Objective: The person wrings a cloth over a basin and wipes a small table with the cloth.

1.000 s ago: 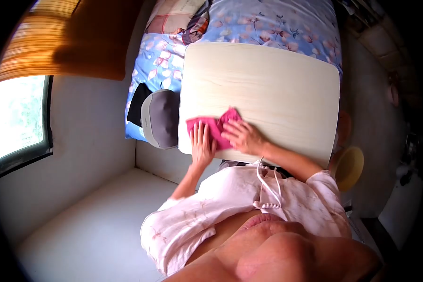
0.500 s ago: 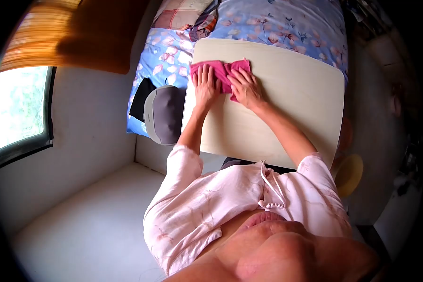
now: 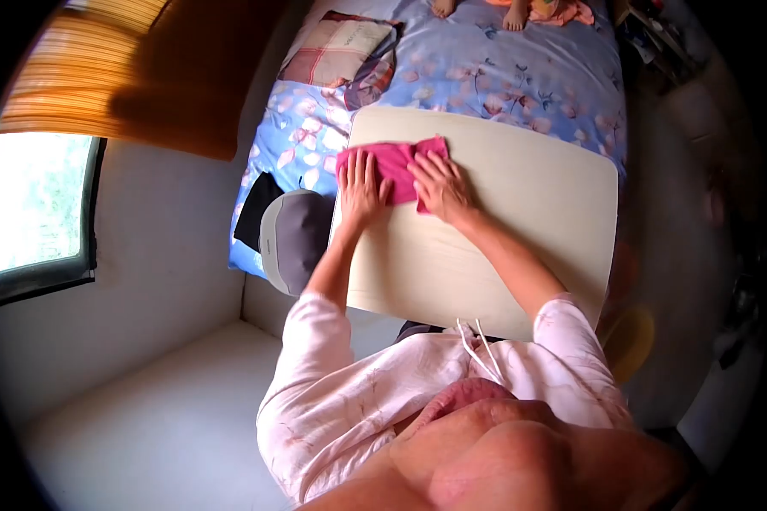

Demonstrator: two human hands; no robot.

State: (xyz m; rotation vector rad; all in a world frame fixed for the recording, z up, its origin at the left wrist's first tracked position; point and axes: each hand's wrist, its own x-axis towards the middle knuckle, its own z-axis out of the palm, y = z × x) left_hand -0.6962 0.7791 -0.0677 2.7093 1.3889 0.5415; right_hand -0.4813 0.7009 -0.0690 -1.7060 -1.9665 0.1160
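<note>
1. Blue floral bedding (image 3: 537,72) fills the far side of the head view, our only one, with a bright window (image 3: 34,204) and an orange blind (image 3: 60,81) to the left. On the bedding we see a checked pillow (image 3: 337,51), and at the top edge another person's bare feet (image 3: 516,17) beside some orange fabric (image 3: 567,10).

2. Pale and round-cornered, the tabletop (image 3: 503,213) stands between the wearer and the bedding. Just beside its left edge we find a grey, padded object (image 3: 302,243) with a black item (image 3: 254,209) behind it; low on the right, in shadow, is a round yellow object (image 3: 631,341).

3. Our main thing, the pink cloth (image 3: 400,166), lies spread and slightly rumpled on the far left part of the tabletop, reaching its left edge. We cannot tell whether it hangs over.

4. Both palms face down. The left hand (image 3: 362,196) rests on the cloth's left end, fingers straight; the right hand (image 3: 441,187) lies on its right end, fingers spread. Neither is clenched, and we see no pinch: the cloth is pressed rather than grasped.

5. We judge the step in hand to be wiping, at the far left portion. In our view, the next move calls for even pressure from both palms, so the cloth slides without bunching, and some care at the edge.
</note>
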